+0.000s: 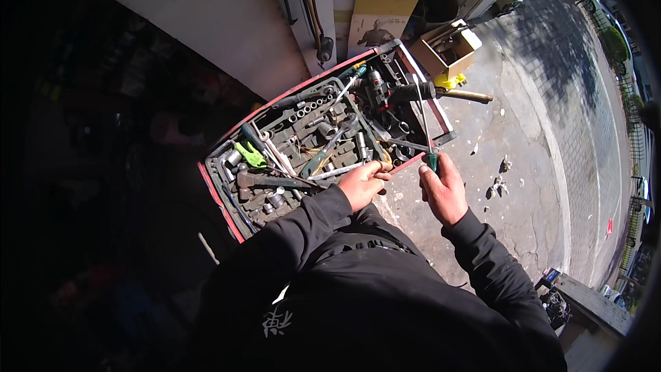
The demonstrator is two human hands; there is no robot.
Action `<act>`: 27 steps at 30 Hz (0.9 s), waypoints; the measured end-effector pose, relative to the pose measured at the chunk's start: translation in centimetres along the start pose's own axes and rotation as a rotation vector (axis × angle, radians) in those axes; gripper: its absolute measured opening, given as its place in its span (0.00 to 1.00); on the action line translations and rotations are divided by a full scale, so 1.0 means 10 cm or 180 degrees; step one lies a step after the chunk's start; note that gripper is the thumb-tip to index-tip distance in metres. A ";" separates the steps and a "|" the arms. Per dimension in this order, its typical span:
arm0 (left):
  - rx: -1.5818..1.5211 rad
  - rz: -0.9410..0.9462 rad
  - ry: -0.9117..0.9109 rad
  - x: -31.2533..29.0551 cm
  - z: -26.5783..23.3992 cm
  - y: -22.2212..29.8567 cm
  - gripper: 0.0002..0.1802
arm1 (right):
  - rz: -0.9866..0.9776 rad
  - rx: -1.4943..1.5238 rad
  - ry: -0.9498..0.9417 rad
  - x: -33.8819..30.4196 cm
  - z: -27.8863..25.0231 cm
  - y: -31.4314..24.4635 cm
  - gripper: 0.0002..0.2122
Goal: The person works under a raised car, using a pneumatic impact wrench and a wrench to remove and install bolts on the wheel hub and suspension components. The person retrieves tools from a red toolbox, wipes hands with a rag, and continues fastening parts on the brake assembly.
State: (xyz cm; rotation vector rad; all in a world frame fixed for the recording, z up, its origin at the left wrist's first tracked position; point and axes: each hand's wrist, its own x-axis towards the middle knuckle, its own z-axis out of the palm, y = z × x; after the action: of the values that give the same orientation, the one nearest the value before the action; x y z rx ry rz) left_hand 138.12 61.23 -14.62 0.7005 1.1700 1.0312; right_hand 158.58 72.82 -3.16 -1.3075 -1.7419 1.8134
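My right hand (pixel 446 189) is closed around the green handle of a screwdriver (pixel 432 161), whose long thin shaft points up over the right end of a tool tray. My left hand (pixel 363 184) is at the tray's near edge, fingers curled with the tips together; anything small between them cannot be made out. Below and left of my hands, the red-edged tool tray (pixel 227 212) holds sockets (pixel 276 200), a hammer (pixel 272 180), wrenches and loose wires. A black and red power drill (pixel 385 91) lies in its right part.
A bright green item (pixel 249 155) lies among the tools. Beyond the tray's right corner stand an open cardboard box (pixel 458 48) and a yellow thing (pixel 451 81) beside a wooden handle (pixel 469 96). Pale scraps (pixel 498 187) litter the concrete floor at right. A white panel (pixel 206 17) borders the far side.
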 end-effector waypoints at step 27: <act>-0.0177 -0.0810 0.0723 -0.11 -0.17 -0.43 0.22 | -0.1249 -0.4695 -0.0563 0.71 0.33 0.93 0.13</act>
State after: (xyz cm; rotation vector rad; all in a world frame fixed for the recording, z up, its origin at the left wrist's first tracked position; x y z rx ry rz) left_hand 137.65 58.44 -18.37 0.3844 1.3820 0.9397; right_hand 155.65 74.03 -14.88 -0.9323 -3.2666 0.2021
